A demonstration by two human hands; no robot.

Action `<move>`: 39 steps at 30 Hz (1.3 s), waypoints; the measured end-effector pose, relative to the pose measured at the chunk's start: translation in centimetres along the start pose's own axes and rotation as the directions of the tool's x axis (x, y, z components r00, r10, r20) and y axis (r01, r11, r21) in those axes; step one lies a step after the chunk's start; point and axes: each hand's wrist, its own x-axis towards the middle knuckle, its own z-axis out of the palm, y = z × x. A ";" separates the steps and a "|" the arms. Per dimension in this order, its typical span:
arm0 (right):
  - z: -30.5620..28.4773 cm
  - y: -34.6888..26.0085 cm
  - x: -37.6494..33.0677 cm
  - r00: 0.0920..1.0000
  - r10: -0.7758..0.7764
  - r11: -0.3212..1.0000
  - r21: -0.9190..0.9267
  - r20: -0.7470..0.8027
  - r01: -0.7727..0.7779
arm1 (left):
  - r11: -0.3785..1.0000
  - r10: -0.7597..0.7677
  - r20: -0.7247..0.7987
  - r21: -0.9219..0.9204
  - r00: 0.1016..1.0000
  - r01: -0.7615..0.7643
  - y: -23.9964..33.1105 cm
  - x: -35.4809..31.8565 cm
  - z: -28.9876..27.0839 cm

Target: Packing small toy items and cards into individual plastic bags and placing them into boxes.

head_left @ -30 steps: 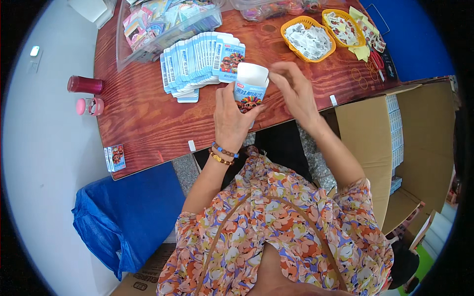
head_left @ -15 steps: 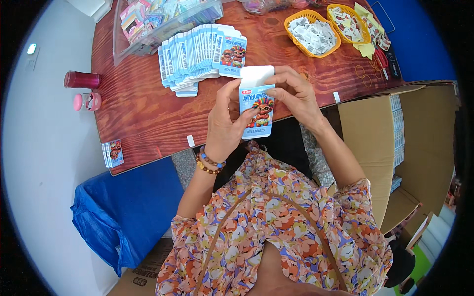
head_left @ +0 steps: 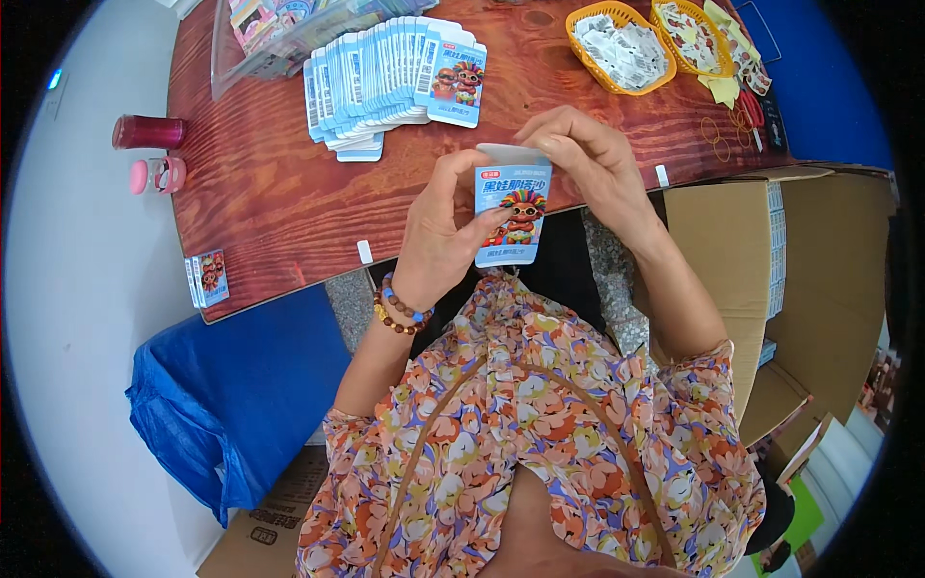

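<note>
The left hand (head_left: 438,231) grips the box (head_left: 513,231), thumb across its front, fingers mostly hidden behind. The right hand (head_left: 599,173) curls at the top flap (head_left: 511,152), thumb near forefinger; whether they pinch or merely press, I cannot tell. The box is at the table's (head_left: 260,193) near edge. Beyond, overlapping cartons (head_left: 381,82) mostly cover one another; the upper edge cuts off the tub (head_left: 279,65).
</note>
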 end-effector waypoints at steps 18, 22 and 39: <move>-0.6 -1.9 0.3 0.932 0.329 0.944 -0.038 0.149 -0.328 | 0.988 0.076 -0.015 0.136 0.997 -0.073 -0.2 -0.4 0.3; 0.2 -2.0 -0.4 0.948 0.306 0.936 -0.205 0.082 -0.285 | 0.989 0.072 -0.030 0.132 0.997 -0.068 -0.8 -0.4 0.3; -0.9 -1.0 -1.8 0.951 0.146 0.953 -0.298 0.271 -0.062 | 0.996 -0.063 0.096 -0.052 0.993 0.068 -1.5 -0.5 0.3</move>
